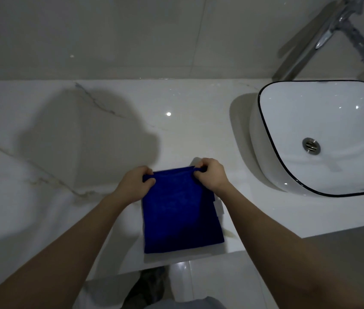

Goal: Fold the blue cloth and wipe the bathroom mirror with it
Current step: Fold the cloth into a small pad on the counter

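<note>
The blue cloth (180,215) lies as a folded rectangle on the white marble counter (87,152), its near edge close to the counter's front edge. My left hand (135,182) pinches its far left corner. My right hand (211,173) pinches its far right corner. Both hands have curled fingers around the cloth's far edge, which is slightly lifted. A small white tag sticks out on the cloth's right side. No mirror shows in this view.
A white vessel basin with a dark rim (265,130) stands on the counter at the right, with a chrome tap (323,39) above it. Grey wall tiles (109,36) rise behind the counter. The floor and my foot (147,286) show below the counter's edge.
</note>
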Demonstrator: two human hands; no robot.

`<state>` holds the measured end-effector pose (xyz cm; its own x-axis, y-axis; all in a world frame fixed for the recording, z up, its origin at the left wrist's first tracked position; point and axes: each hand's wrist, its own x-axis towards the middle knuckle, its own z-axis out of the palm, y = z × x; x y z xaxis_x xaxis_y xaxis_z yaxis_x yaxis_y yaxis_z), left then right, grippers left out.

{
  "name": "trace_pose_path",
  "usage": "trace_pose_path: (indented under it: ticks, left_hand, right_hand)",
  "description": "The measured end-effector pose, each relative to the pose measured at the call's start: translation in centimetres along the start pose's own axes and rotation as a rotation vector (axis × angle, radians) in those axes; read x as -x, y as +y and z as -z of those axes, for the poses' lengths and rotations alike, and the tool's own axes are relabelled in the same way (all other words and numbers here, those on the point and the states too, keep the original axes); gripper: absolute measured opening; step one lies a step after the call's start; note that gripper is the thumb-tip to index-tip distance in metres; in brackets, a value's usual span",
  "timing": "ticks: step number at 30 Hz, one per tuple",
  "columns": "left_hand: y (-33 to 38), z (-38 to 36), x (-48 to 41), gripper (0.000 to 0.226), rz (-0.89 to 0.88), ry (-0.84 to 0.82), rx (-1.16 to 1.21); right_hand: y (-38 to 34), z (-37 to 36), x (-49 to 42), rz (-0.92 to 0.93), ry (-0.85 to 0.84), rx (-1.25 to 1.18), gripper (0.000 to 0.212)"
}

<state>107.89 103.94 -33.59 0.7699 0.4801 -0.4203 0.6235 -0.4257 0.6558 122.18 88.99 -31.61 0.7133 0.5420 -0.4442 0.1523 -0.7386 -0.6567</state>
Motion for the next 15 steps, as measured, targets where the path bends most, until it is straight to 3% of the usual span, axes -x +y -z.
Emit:
trace_pose_path:
  ticks: [2,5,8,15]
  left_hand:
    - [0.2,0.0,0.4,0.019,-0.014,-0.001,0.012]
    - [0.3,0.0,1.1,0.011,-0.028,0.052,0.010]
    - [0.6,-0.1,2.3,0.011,-0.054,0.115,0.021]
    - [0.9,-1.0,5.7,0.004,-0.084,0.234,0.149]
  right_hand:
    - [0.2,0.0,0.3,0.004,0.021,-0.088,0.010]
    - [0.4,0.3,1.1,-0.046,0.049,-0.229,0.009]
    - [0.4,0.7,2.3,-0.009,0.060,-0.258,0.018]
    - [0.6,1.4,5.3,0.069,0.151,-0.274,0.008]
